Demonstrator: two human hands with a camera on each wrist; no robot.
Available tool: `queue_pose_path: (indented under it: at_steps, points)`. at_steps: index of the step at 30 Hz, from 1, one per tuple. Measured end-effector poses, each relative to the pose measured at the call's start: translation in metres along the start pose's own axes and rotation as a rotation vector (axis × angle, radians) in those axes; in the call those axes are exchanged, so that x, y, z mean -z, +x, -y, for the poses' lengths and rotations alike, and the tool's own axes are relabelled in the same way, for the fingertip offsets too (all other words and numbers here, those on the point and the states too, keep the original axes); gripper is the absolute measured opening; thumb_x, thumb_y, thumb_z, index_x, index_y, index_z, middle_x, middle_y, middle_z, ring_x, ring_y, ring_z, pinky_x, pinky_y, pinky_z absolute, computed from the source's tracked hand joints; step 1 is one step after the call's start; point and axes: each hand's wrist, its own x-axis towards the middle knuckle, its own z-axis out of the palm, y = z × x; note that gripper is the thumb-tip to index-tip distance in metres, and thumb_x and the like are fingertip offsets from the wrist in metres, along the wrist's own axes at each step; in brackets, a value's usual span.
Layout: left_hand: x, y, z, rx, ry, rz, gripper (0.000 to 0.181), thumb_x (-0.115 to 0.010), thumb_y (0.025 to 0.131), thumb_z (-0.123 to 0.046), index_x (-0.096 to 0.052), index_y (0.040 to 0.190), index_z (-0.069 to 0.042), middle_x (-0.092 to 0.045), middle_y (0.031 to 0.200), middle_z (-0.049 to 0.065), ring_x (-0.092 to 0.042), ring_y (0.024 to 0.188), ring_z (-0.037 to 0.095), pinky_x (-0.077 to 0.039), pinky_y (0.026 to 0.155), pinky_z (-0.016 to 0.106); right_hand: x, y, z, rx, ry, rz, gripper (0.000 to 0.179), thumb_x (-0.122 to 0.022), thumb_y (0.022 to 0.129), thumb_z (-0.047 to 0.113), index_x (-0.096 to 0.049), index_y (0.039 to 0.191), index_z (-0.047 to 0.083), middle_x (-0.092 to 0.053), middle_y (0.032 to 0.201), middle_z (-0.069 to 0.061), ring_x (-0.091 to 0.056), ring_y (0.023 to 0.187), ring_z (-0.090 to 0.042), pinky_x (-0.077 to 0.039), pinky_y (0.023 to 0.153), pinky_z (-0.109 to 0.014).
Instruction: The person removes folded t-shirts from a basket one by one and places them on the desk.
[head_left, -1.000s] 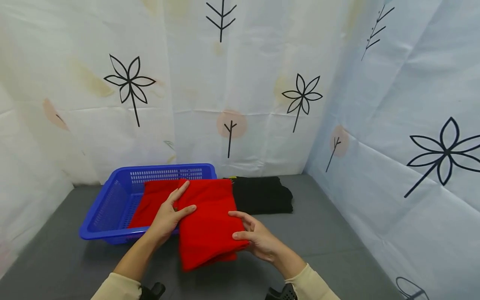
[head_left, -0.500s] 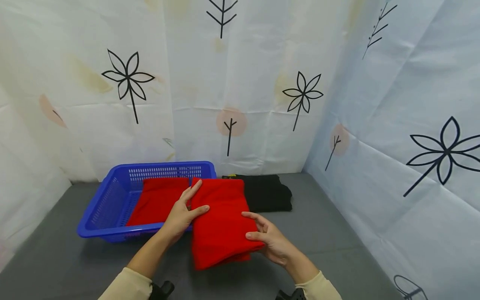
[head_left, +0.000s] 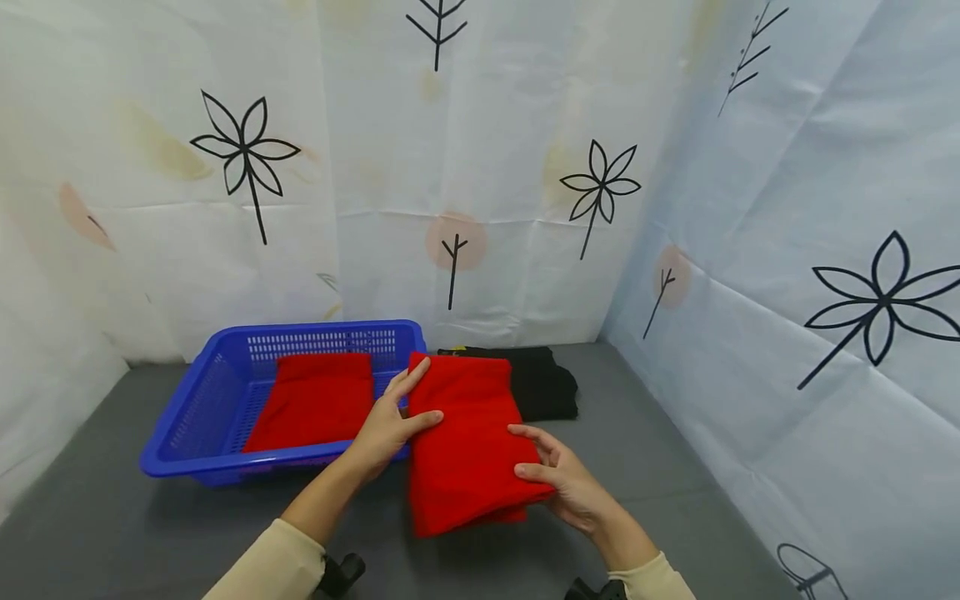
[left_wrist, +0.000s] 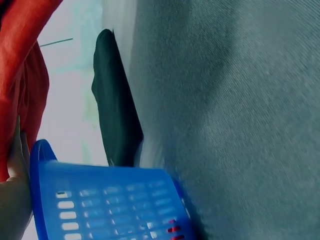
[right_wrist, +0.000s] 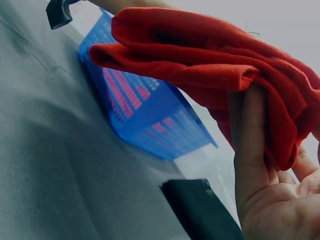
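Note:
Both hands hold a folded red cloth [head_left: 468, 450] up off the table, just right of the blue basket. On its left edge my left hand [head_left: 386, 429] grips with the thumb lying on top. At the lower right corner my right hand [head_left: 566, 483] pinches it, thumb and index above; the right wrist view shows the other fingers under the folded layers [right_wrist: 200, 65]. Another folded red cloth [head_left: 322, 400] lies in the blue basket [head_left: 172, 450]. Behind the held cloth a folded black cloth [head_left: 547, 383] lies on the table, partly covered from view.
The grey table [head_left: 660, 500] extends in front and to the right. White patterned fabric [head_left: 510, 275] hangs at the back and along the sides. The basket's near rim is close to my left hand. A thin wire-like object [head_left: 813, 575] shows at the lower right.
Both hands have carried the held red cloth to the right, away from over the basket. More of the red cloth inside the basket shows, and more of the black cloth is covered.

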Motion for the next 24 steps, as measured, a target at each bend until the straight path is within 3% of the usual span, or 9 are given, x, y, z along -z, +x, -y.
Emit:
queue_pose_path:
  at_steps: [14,24]
  points:
    - [-0.034,0.01,-0.003,-0.048,0.013,0.057,0.077,-0.072,0.09,-0.014,-0.032,0.155,-0.022,-0.01,0.162,0.017,-0.05,0.126,0.048,-0.05,0.098,0.052,0.035,-0.024,0.0,0.022,-0.047,0.022,0.045,-0.054,0.099,0.004,-0.043,0.14,0.017,-0.041,0.139,-0.004,-0.059,0.112,-0.02,-0.056,0.09,-0.032]
    - [-0.063,0.022,0.012,-0.069,0.001,0.071,0.077,-0.071,0.089,-0.01,-0.034,0.155,-0.022,-0.014,0.162,0.015,-0.049,0.127,0.046,-0.052,0.095,0.051,0.054,-0.037,-0.002,0.008,-0.083,-0.032,0.046,-0.054,0.099,0.005,-0.045,0.141,0.021,-0.034,0.144,-0.002,-0.06,0.11,-0.018,-0.056,0.089,-0.03]
